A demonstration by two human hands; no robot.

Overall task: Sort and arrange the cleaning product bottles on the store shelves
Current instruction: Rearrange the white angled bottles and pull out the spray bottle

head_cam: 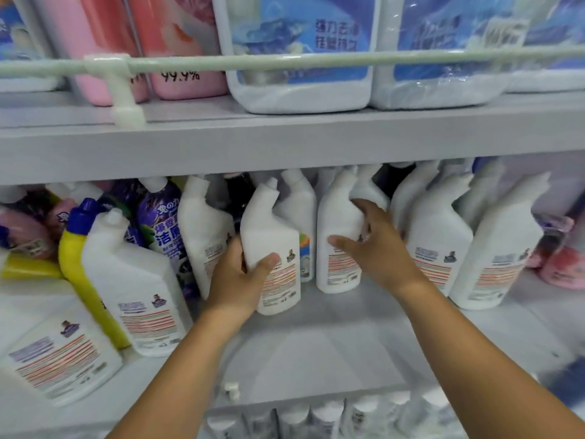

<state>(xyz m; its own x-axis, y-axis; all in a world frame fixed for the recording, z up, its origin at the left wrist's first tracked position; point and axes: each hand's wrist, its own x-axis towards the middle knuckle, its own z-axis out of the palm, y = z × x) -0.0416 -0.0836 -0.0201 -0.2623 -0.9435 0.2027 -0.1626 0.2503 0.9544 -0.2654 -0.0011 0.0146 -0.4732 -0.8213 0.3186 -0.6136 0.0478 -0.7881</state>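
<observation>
On the middle shelf [316, 343] stand several white angled-neck cleaner bottles with red-striped labels. My left hand [239, 277] is closed around the lower body of one white bottle [269, 229], which stands upright at the shelf's centre. My right hand [376, 245] wraps the side of the neighbouring white bottle [337, 217], thumb across its front, fingers behind it. More white bottles [437, 236] stand in a row to the right. A purple bottle [164, 223] and a yellow bottle with a blue cap [79, 267] lean at the left.
The upper shelf holds pink jugs [177, 42] and big white jugs with blue labels [300, 58] behind a pale rail [285, 61]. Tilted white bottles [136, 289] crowd the left; pink packs [560, 264] sit far right. A lower shelf shows bottle caps [316, 416].
</observation>
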